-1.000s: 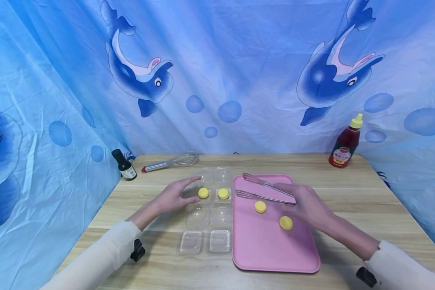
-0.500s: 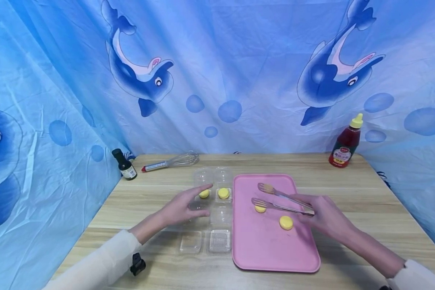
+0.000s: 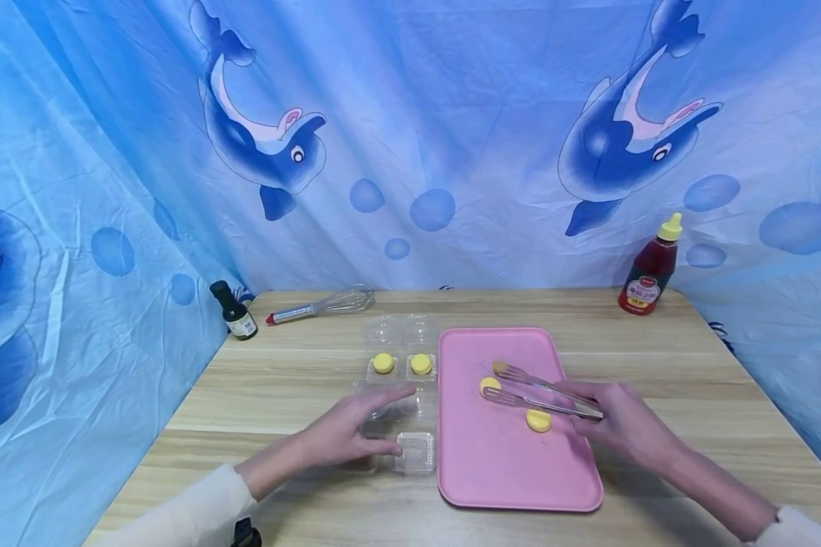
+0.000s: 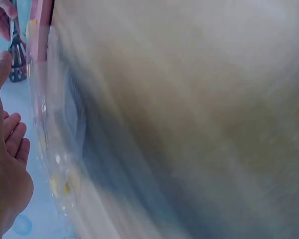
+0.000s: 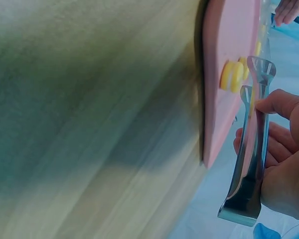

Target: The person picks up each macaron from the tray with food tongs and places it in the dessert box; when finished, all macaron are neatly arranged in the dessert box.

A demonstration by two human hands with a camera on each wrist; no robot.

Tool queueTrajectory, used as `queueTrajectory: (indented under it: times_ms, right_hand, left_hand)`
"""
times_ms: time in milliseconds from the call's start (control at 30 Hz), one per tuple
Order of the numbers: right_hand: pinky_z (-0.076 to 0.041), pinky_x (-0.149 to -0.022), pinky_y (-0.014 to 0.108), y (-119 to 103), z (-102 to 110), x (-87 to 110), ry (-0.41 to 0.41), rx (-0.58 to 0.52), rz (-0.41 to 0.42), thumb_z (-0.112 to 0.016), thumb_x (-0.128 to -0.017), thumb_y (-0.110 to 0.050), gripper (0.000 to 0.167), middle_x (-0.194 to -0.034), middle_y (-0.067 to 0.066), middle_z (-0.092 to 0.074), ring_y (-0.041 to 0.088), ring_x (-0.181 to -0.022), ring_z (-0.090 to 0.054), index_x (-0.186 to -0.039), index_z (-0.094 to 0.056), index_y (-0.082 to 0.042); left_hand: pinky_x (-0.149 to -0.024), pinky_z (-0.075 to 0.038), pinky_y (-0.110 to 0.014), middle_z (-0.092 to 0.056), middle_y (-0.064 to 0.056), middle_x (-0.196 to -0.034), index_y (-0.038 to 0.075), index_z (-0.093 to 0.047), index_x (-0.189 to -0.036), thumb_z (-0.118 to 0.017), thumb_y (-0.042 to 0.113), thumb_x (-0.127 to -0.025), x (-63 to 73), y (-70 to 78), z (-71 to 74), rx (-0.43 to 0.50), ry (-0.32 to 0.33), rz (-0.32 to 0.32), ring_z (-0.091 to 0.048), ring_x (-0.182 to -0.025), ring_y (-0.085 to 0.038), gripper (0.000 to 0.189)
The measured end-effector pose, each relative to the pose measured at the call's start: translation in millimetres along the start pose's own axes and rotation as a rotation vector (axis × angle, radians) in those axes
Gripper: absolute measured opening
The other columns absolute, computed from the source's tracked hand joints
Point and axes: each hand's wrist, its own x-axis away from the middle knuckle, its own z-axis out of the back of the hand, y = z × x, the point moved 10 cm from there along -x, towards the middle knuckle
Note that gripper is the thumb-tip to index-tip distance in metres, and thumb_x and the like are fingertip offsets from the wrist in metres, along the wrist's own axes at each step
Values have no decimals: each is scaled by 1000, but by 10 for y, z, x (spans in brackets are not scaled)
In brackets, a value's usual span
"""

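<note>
My right hand (image 3: 626,422) grips a pair of metal tongs (image 3: 547,395) with slotted ends, pointing left over the pink tray (image 3: 513,475). The tongs' two arms stand apart. One yellow macaron (image 3: 490,385) shows on the tray by their tips; another macaron (image 3: 538,421) lies under the nearer arm, partly covered by it. With thumb and fingers spread, my left hand (image 3: 342,433) hovers over the front clear plastic boxes (image 3: 417,453) and hides part of them. Two more yellow macarons sit in the rear boxes, a left macaron (image 3: 383,363) and a right macaron (image 3: 420,364).
A whisk (image 3: 321,305) with a red-tipped handle lies at the back left, beside a small dark bottle (image 3: 235,311). At the back right corner stands a red sauce bottle (image 3: 648,273) with a yellow cap. A blue dolphin curtain (image 3: 417,137) surrounds the wooden table.
My left hand has come forward, from beside the rear left macaron to the front boxes. My right hand has moved right and toward me with the tongs, away from the boxes.
</note>
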Motion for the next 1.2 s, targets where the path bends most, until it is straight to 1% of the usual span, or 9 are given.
queueTrajectory:
  times_ms: [67, 200, 333, 433, 500, 567, 700, 933, 1200]
  right_hand:
    - [-49, -59, 22, 15, -20, 7, -2, -11, -3, -92, -81, -5, 50, -120, 12, -77, 14, -83, -62, -129, -77, -7]
    - [-52, -58, 21, 28, -47, 20, 10, -20, -5, -92, -82, -10, 49, -121, 15, -77, 13, -84, -64, -129, -77, -6]
    - [-54, -52, 23, 31, -73, 28, 16, -39, -7, -92, -84, -14, 49, -116, 15, -78, 7, -74, -63, -129, -76, -5]
    - [-51, -48, 23, 18, -78, 29, 23, -47, 6, -92, -85, -15, 47, -108, 9, -79, 4, -64, -58, -128, -77, -6]
    - [-49, -47, 22, 11, -82, 25, 23, -45, 12, -91, -85, -16, 46, -105, 6, -79, 3, -63, -56, -128, -77, -6]
    - [-49, -47, 23, 27, -94, 18, 14, -49, -8, -91, -85, -16, 46, -105, 5, -79, 4, -63, -56, -128, -77, -7]
    - [-49, -48, 23, 45, -107, 12, 6, -56, -22, -90, -86, -15, 44, -106, 5, -79, 5, -64, -58, -127, -78, -7]
    - [-47, -50, 22, 35, -81, 12, 35, -31, -9, -91, -86, -18, 41, -108, 6, -79, 6, -68, -58, -124, -79, -9]
    - [-48, -48, 23, 42, -85, 9, 38, -54, -24, -91, -86, -17, 41, -108, 8, -80, 5, -66, -59, -124, -79, -6]
  left_hand:
    - [-119, -44, -50, -56, -9, -156, 7, -48, -158, -90, 36, -86, 33, 44, -26, -21, -4, -17, -55, -142, -28, 89]
    - [-114, -49, -49, -60, -9, -152, 5, -49, -157, -88, 43, -86, 84, 146, -69, -107, -8, -84, -59, -137, -26, 89]
    - [-113, -51, -48, -61, -8, -151, 6, -49, -157, -85, 50, -87, 119, 204, -100, -176, -5, -131, -60, -136, -24, 90]
    - [-113, -51, -45, -61, -6, -151, 8, -50, -157, -86, 52, -85, 137, 200, -119, -190, -11, -129, -60, -136, -22, 92]
    - [-114, -51, -45, -61, -4, -151, 9, -49, -157, -87, 53, -84, 145, 186, -133, -194, -18, -122, -60, -136, -21, 93]
    - [-114, -51, -45, -61, -3, -152, 9, -49, -158, -87, 54, -84, 150, 173, -146, -193, -27, -112, -59, -136, -21, 94]
    - [-114, -50, -44, -60, -3, -153, 10, -49, -158, -86, 55, -86, 149, 160, -161, -205, -36, -100, -59, -137, -20, 92]
    - [-115, -50, -43, -60, -3, -152, 10, -51, -156, -86, 53, -86, 147, 154, -158, -212, -28, -107, -59, -137, -20, 89]
    - [-113, -51, -43, -62, -2, -150, 10, -54, -154, -85, 52, -87, 144, 157, -151, -218, -15, -122, -60, -135, -20, 84]
